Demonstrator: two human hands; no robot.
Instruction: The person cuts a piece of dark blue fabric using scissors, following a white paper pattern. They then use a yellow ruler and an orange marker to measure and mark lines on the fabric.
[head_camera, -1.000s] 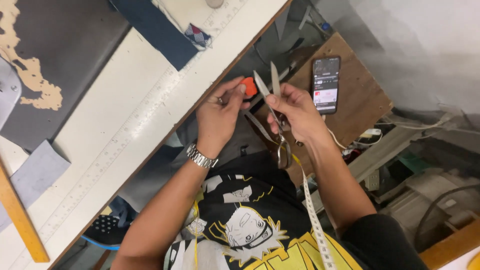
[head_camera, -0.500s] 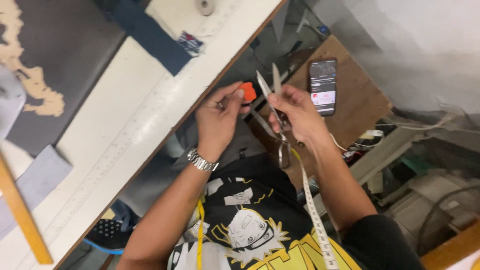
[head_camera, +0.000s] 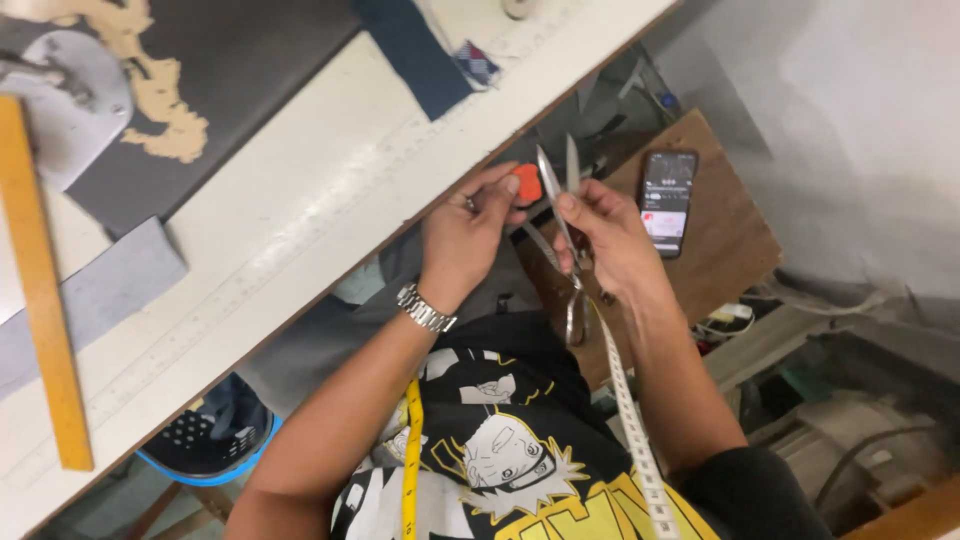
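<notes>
Fingers of your right hand are curled around a pair of metal scissors — blades pointing up and slightly parted, handles hanging below your palm. Your left hand has its fingertips pinched shut on a small orange piece, held just beside the blades; whether it touches them is hard to tell. You hold both in the air past the edge of the white table, above a wooden board where a phone lies. A measuring tape drapes from your neck — one end running up toward the scissors. On the table lie a yellow ruler and dark fabric.
</notes>
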